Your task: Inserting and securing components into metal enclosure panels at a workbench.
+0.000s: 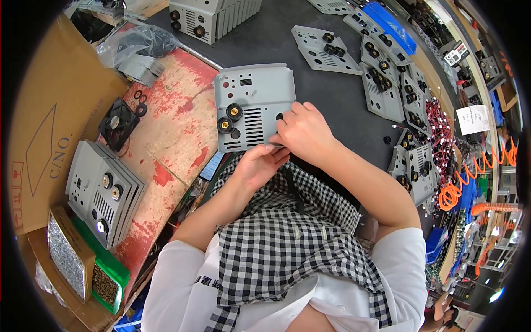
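A grey metal panel (271, 91) with vent slots and round holes lies in front of me on the dark tabletop. Two black round sockets (229, 118) with brass centres sit at its left side. My right hand (305, 133) is closed in a pinch over the panel's lower right, beside a small black part (279, 116); its fingers hide what they grip. Below the panel's near edge, my left hand (259, 166) has its thumb and curled fingers against that edge, close under the right fingertips.
Stacked grey panels (102, 193) stand at left beside a black fan (119, 124), a cardboard box (61, 122) and a green bin (110, 282) of small brass-coloured parts. More fitted panels (381, 91) lie at right, near red-and-white wires (441, 133) and an orange coiled hose (451, 196).
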`<state>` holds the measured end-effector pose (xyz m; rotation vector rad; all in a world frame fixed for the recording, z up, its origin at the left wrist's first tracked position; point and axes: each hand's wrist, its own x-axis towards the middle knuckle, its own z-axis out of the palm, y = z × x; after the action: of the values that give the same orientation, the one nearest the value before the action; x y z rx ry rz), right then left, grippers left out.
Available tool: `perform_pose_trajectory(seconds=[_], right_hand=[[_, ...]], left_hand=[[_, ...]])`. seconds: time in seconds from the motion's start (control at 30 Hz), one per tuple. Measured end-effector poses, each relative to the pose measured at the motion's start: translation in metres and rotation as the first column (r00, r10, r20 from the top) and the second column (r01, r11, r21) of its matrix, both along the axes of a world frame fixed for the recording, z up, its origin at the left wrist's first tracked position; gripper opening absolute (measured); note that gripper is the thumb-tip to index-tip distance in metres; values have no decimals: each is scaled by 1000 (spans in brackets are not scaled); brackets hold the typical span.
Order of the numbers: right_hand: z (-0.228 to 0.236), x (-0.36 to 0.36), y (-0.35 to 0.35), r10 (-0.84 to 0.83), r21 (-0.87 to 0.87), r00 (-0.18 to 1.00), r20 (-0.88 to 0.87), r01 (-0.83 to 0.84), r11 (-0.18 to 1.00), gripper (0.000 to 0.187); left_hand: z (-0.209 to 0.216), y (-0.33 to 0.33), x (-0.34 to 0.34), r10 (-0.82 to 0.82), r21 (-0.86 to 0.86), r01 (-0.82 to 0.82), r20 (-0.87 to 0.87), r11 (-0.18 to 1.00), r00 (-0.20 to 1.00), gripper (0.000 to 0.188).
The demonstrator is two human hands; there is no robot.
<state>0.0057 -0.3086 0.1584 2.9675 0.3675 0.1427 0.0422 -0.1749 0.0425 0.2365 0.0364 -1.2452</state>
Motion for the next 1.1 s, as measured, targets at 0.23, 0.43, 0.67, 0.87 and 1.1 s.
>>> perform_pose_trajectory(seconds=[0.23, 0.43, 0.67, 0.87, 1.1], right_hand=[[6, -6, 1, -311, 397, 944, 105, 247, 884, 14], [29, -16, 0, -341, 436, 928, -147, 371, 820, 17], [20, 5, 5, -377, 421, 914, -151, 404, 812, 17], [-7, 52, 36, -220, 422, 975, -10, 204, 883, 33], [-15, 41, 23, -236, 622, 972, 18, 174, 764, 39]], left_hand=[[13, -2, 0, 1, 72, -5, 53, 997, 999, 43], [10, 0, 3, -4, 56, 1, 54, 998, 999, 41], [9, 0, 3, -28, 29, 27, 49, 999, 998, 34], [3, -1, 5, -13, 63, 10, 42, 998, 999, 28], [30, 24, -9, -181, 300, -4, 586, 954, 790, 18]])
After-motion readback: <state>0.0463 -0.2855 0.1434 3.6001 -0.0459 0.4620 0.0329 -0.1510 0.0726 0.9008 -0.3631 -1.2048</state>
